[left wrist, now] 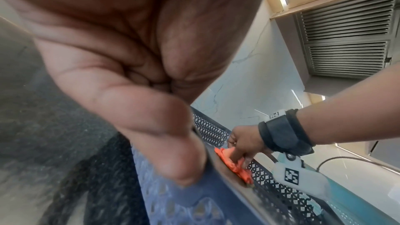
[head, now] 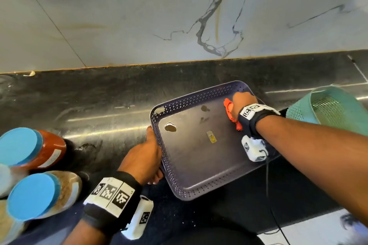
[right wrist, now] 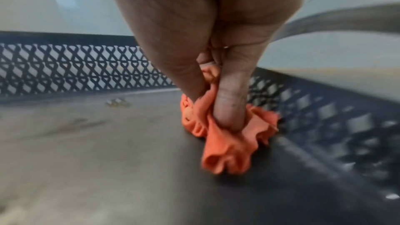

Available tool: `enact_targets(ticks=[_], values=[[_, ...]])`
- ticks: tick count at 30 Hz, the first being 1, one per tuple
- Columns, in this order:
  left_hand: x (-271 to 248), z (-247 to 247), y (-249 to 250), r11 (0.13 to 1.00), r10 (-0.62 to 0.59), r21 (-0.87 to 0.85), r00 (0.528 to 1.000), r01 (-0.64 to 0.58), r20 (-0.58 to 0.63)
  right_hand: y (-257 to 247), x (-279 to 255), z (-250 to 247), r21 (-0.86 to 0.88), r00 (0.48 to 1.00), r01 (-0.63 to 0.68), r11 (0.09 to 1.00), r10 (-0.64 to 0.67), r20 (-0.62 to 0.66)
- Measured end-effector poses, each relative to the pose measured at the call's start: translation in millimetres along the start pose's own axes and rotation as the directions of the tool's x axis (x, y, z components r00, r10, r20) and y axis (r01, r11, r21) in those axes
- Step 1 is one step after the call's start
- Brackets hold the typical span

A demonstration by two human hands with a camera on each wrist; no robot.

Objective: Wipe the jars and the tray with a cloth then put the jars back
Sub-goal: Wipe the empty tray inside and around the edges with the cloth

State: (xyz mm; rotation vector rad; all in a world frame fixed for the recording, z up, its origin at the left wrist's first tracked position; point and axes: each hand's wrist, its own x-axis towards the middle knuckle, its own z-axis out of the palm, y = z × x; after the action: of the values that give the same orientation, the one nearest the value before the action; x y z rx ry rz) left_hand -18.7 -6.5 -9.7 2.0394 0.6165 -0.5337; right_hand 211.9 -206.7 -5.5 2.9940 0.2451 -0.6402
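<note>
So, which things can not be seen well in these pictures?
- Jars, head view: cut off by the left edge and blurred; labels unreadable.
- Sticker on the tray floor: too small to read.
- Left hand fingers: hidden under the tray rim.
- Cloth: partly hidden by the right hand.

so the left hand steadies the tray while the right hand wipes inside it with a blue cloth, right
Not quite: the cloth is orange, not blue, as the right wrist view shows. The rest holds: the left hand grips the tray at its edge while the right hand wipes inside it.
</note>
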Motion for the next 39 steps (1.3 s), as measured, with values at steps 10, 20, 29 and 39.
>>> enact_targets(ticks=[10,20,29,39], values=[[2,-1,1,0.998,-0.022,0.052,1.0,0.022,0.001,-134,-55,33,-0.044,0.836,0.539,0.841,-0.528,0.146],[-2,-2,4,0.969,0.037,0.247,0.996,-0.017,-0.078,-139,-46,41,-0.028,0.689,0.724,0.689,-0.722,0.066],[6,21,1,0.962,-0.051,0.25,0.972,0.109,-0.228,-104,-87,55,0.128,0.472,0.814,0.567,-0.773,0.423],[-1,7,0,0.943,0.037,0.332,0.979,0.033,-0.202,-107,-47,37,-0.128,0.48,0.876,0.465,-0.81,0.337]])
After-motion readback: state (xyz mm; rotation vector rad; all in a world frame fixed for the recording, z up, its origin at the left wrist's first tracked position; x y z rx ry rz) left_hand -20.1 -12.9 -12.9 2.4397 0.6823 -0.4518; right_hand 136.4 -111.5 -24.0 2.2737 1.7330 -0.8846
